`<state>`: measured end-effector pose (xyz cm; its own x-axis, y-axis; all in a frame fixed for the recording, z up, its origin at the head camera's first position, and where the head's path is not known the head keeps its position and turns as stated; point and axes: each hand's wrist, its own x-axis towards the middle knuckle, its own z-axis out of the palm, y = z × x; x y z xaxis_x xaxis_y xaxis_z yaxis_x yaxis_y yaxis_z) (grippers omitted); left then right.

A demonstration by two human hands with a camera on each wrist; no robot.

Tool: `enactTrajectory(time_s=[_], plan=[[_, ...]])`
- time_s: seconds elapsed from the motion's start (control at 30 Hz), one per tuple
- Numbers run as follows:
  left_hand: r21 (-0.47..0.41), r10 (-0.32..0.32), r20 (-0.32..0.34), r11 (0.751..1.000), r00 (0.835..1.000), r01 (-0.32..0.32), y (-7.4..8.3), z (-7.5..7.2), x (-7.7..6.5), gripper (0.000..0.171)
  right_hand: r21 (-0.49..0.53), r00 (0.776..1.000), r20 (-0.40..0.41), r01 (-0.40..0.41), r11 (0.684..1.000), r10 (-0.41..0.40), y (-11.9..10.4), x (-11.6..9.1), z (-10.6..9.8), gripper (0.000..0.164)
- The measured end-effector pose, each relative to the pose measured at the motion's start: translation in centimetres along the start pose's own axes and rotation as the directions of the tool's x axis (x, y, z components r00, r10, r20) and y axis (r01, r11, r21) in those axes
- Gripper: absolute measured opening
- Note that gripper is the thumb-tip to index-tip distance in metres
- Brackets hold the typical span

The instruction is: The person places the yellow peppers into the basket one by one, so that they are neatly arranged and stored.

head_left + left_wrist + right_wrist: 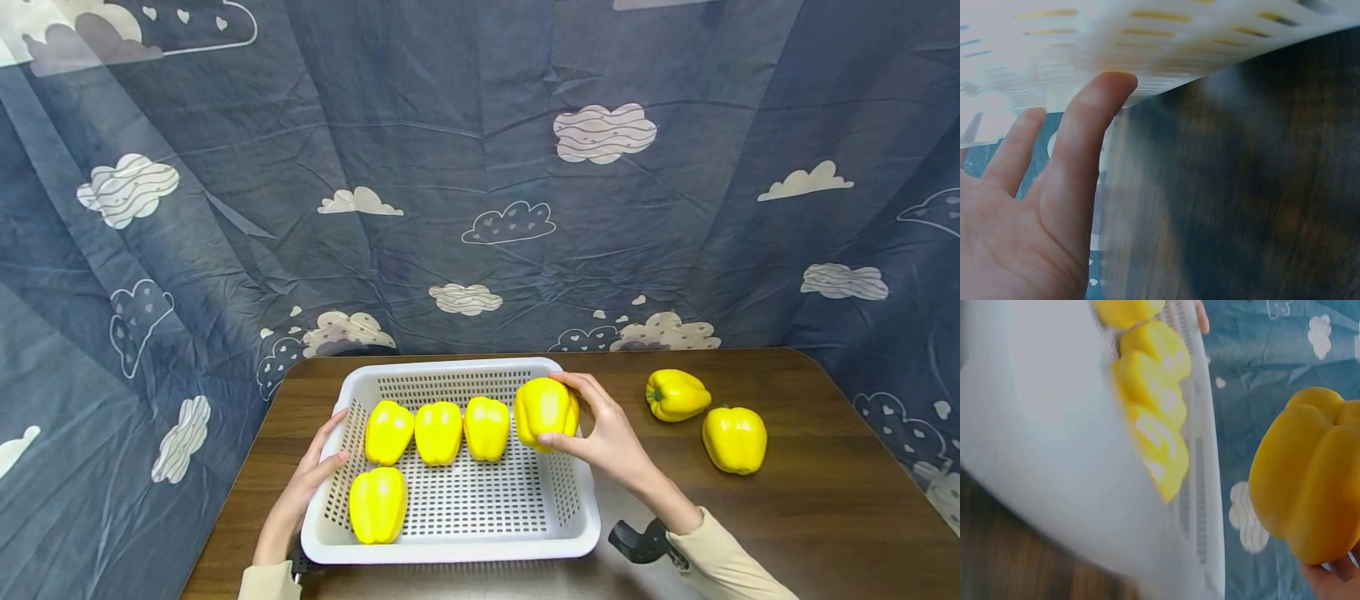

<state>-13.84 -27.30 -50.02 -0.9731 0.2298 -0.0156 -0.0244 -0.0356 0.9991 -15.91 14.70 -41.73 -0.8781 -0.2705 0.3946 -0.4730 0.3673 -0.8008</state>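
The grip of the right hand (609, 433) pinches 1 yellow pepper (544, 410) between thumb and fingers, above the right back part of the white basket (450, 552). The left hand (302, 479), its grip spread, touches the left side of this basket. Inside are 4 other peppers (438, 433): 3 in a row and 1 at the front left. On the brown counter (832, 533), to the right, are 2 further peppers (735, 440).

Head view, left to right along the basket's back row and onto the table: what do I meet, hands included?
Left hand, first pepper, second pepper, third pepper, held pepper, right hand, farther table pepper, nearer table pepper.
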Motion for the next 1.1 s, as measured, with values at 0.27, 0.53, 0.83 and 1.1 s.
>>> enactTrajectory(time_s=[0.27,0.53,0.83,1.1], plan=[[-0.001,-0.007,-0.004,1.0,1.0,0.007,-0.2,0.0,0.1,0.061,0.056,0.998,0.053,0.029,0.998,-0.032,-1.1,0.5,2.7,0.071],[0.006,-0.009,-0.007,1.0,1.0,0.009,-0.3,0.0,0.1,0.061,-0.009,0.996,0.082,0.027,1.0,-0.026,-2.0,0.7,4.7,0.071],[0.01,-0.006,-0.004,1.0,1.0,0.006,0.1,0.0,0.0,0.061,0.009,0.995,0.101,-0.002,1.0,0.002,-3.0,0.6,6.7,0.073],[0.0,0.006,0.002,1.0,1.0,-0.006,0.2,0.1,-0.1,0.061,0.046,0.993,0.11,-0.043,0.998,0.038,-4.1,0.2,8.7,0.075]])
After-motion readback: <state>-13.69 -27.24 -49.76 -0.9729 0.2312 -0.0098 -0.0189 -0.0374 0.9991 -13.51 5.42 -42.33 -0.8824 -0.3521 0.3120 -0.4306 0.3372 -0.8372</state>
